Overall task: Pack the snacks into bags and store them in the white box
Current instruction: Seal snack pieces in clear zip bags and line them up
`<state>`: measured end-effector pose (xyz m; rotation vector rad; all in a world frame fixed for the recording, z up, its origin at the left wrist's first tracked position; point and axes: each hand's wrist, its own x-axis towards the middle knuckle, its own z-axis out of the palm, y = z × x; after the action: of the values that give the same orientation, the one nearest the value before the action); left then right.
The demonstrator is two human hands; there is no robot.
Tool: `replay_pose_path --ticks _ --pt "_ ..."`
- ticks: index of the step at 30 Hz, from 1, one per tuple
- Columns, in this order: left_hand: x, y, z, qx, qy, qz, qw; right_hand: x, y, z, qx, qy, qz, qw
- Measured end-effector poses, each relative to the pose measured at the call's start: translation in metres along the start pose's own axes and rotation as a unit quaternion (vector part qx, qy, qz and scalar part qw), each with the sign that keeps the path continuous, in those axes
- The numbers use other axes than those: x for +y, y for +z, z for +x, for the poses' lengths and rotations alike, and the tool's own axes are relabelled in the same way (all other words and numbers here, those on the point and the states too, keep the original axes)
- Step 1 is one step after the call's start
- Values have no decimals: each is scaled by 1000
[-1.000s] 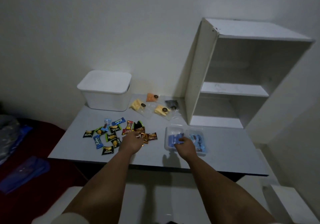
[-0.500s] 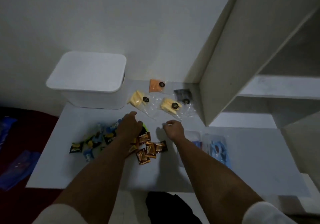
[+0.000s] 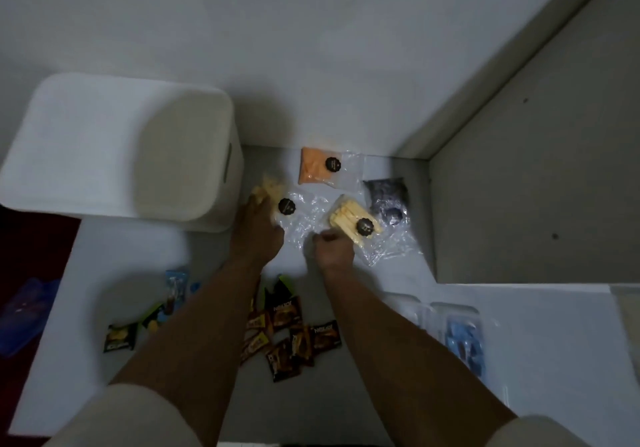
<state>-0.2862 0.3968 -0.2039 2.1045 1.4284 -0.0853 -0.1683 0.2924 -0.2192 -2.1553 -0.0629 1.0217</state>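
Observation:
Two clear bags lie at the back of the table: one with yellow pieces (image 3: 268,188) and one with yellow sticks (image 3: 349,216), each bearing a black round sticker. My left hand (image 3: 258,230) reaches onto the bag of yellow pieces, its fingertips covering the bag's left end; the grip is hidden. My right hand (image 3: 334,247) is curled on the clear plastic at the near edge of the bag of yellow sticks. The white box (image 3: 117,148) stands at the left with its lid on. Several loose brown snack packets (image 3: 291,337) lie between my forearms.
An orange bag (image 3: 317,166) and a dark bag (image 3: 386,195) lie by the wall. Yellow-black and blue packets (image 3: 121,335) sit near left. A clear tray with blue packets (image 3: 462,341) is at right. The white shelf unit's side panel (image 3: 536,187) borders the right.
I have leaned further in. Both hands moved away from the loose packets and the tray to the clear bags at the back of the table.

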Motion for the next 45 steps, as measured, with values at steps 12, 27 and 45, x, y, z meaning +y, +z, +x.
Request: replay_pose_path --ticks 12,27,45 --pt "-1 0 -35 -99 -36 -42 994 8 -33 -7 -21 27 -45 998" --pt "-20 -7 -80 -148 -38 -89 984 37 -35 -42 37 -93 -26 995" --pt "19 -114 -172 -132 -68 -473 869 17 -51 -191 34 -397 -35 916"
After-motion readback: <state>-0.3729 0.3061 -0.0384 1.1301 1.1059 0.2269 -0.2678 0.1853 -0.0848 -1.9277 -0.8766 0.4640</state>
